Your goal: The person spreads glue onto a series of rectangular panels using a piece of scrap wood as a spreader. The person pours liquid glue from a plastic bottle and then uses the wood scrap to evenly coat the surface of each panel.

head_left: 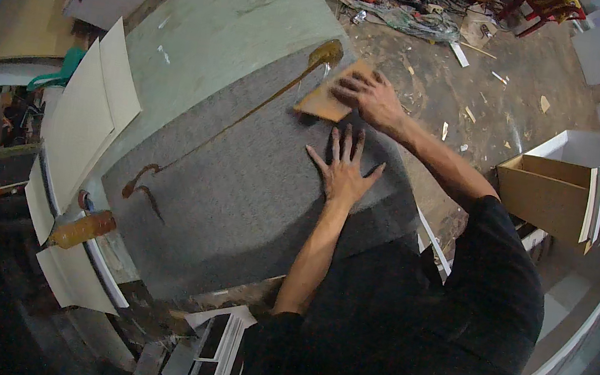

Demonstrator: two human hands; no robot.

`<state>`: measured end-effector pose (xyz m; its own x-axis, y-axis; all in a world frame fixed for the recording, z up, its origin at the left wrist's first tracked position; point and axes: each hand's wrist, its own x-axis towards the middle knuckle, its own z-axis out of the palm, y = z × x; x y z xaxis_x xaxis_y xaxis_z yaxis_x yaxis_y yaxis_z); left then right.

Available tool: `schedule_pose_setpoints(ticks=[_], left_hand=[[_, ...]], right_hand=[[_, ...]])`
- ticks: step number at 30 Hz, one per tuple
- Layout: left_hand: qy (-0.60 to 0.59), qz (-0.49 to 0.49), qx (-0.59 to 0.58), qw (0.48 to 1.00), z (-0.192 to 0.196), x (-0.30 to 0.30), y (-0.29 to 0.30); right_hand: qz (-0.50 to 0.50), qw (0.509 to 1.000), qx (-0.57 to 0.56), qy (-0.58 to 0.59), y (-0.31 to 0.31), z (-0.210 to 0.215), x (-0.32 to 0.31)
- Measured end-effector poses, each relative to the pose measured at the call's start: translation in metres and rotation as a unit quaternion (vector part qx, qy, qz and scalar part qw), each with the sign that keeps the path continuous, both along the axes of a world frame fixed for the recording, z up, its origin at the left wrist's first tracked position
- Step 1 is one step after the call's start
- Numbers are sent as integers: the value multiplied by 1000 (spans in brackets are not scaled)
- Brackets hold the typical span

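Note:
My left hand [345,177] lies flat with fingers spread on a dark grey sheet [233,170], which covers part of a large pale green board. Gripped in my right hand [375,100] is a flat tan piece of thin board [319,104], its lower edge resting on or just over the sheet. Beside it, a brown glue-like liquid [325,54] forms a puddle at the sheet's far edge. A thin brown trail of it [236,120] runs diagonally toward the left, ending in smears. A plastic bottle with amber liquid [83,228] lies at the left edge.
Pale flat panels [88,115] lean along the board's left side. An open tan box [553,188] with white panels stands at right. Power tools and cables [402,6] lie on the littered floor at the back, near a red plastic chair [543,11].

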<state>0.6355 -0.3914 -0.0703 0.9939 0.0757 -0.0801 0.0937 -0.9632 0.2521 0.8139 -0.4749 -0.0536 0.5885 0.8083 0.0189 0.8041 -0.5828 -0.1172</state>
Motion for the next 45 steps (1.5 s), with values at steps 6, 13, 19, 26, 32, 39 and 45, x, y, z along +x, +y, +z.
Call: schedule_pose_setpoints(ticks=[6,13,19,26,32,39,45], left_hand=[[-15,-5,-14,1000,0,2,-2],[-2,0,-26,1000,0,-1,3],[-15,-4,-25,1000,-3,2,0],[-24,-6,-15,1000,-1,1,0],[-13,-5,-15,1000,-2,0,0],[-31,-6,-24,999,-3,1,-1],[-23,-4,-14,1000,-4,0,0]], right_hand=[[-108,988,84,-76,30,-26,65],[-92,988,96,-76,25,-39,51],[-117,988,78,-61,35,-37,70],[-117,990,54,-55,21,-40,52],[-99,991,69,-51,14,-43,26],[-136,982,112,-67,14,-34,59],[-128,982,129,-54,20,-33,75]])
